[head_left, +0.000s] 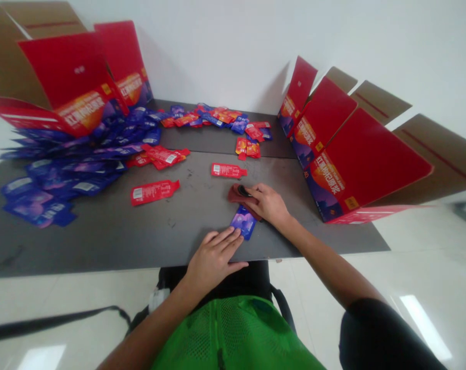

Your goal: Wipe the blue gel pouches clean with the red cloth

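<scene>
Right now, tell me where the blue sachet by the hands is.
In the head view, the blue sachet lies near the front edge of the table, touched by the left hand and just below the right hand.

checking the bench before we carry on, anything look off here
The blue sachets lie in a loose sprawl, partly under the red carton at the left, not in rows; one red sachet sits apart from the others.

Packing room, flattened red cartons (366, 159)
</scene>
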### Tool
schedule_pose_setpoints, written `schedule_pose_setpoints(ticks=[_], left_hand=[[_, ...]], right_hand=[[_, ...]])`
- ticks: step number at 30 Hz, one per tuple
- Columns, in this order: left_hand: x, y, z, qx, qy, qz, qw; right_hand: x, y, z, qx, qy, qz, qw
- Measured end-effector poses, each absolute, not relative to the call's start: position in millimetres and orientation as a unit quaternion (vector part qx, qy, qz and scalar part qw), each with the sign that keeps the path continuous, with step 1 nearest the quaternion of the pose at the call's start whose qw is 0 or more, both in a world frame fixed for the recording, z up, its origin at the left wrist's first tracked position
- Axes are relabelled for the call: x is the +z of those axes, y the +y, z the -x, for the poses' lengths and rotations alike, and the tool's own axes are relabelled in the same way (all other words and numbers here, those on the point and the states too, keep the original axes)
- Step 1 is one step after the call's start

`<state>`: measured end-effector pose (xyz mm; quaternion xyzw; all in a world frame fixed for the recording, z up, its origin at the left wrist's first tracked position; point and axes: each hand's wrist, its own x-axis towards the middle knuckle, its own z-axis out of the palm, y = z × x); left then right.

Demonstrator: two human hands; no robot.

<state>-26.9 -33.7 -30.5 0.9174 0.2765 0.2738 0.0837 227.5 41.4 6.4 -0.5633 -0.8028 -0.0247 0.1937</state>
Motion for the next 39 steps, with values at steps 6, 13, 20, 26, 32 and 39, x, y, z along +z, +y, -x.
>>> schedule_pose_setpoints(ticks=[6,13,20,26,32,39], left_hand=[[-31.3,-33.7,26.4,0.281,0.276,-0.916,0.081],[-30.5,-33.7,25.7,0.271,0.28,-0.916,0.092],[-20.3,-30.1,25.0,0.275,0.275,-0.916,0.1],[14.0,5.1,-12.1,0.238,0.371,-0.89,0.118],[17.7,35.1,-61.5,0.177,0.479,-0.853,0.107],[11.2,53.7,-73.5,0.156,0.439,-0.85,0.245]], right_hand=[[26.3,28.5,-218.3,-0.054,-0.777,0.583,0.229],[3.9,-0.7,-194.4,0.027,-0.831,0.508,0.225],[10.7,54.2,-261.4,-0.081,-0.738,0.638,0.203],[12.0,44.1,-284.5,-0.11,-0.638,0.659,0.385],[-1.0,44.4,-308.3,-0.091,-0.6,0.667,0.433],[-5.1,48.8,-316.2,-0.044,-0.599,0.658,0.455]])
